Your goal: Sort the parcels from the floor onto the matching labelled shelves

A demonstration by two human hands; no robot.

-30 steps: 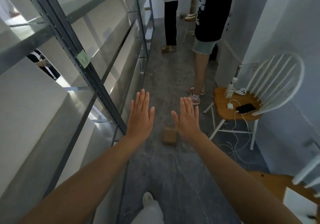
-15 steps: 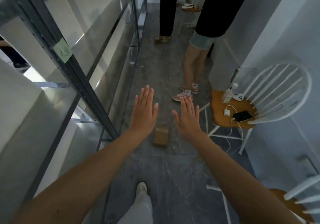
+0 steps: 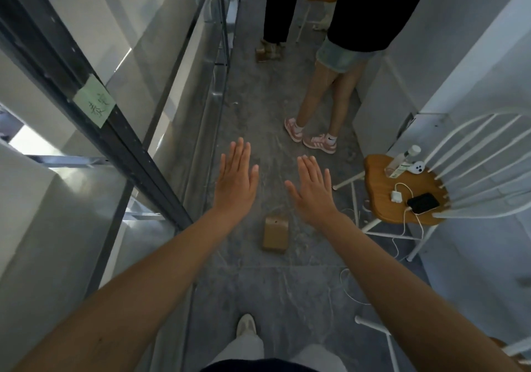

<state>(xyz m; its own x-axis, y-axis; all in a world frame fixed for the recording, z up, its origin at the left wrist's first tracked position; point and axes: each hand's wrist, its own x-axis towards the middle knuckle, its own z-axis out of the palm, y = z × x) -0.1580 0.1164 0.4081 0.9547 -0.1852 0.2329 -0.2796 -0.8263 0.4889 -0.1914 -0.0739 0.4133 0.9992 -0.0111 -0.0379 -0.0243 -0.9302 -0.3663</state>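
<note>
Hands are held out flat above the grey floor (image 3: 258, 291). The left hand (image 3: 237, 182) and the right hand (image 3: 313, 190) are both spread wide with straight fingers, and nothing is held in them. One small brown parcel (image 3: 275, 235) is seen lying on the floor, between the two wrists and not touched. Metal shelves (image 3: 138, 153) are seen on the left, with a green label (image 3: 94, 100) stuck on a post. A phone (image 3: 423, 203) is laid on a chair (image 3: 379, 182) on the right.
</note>
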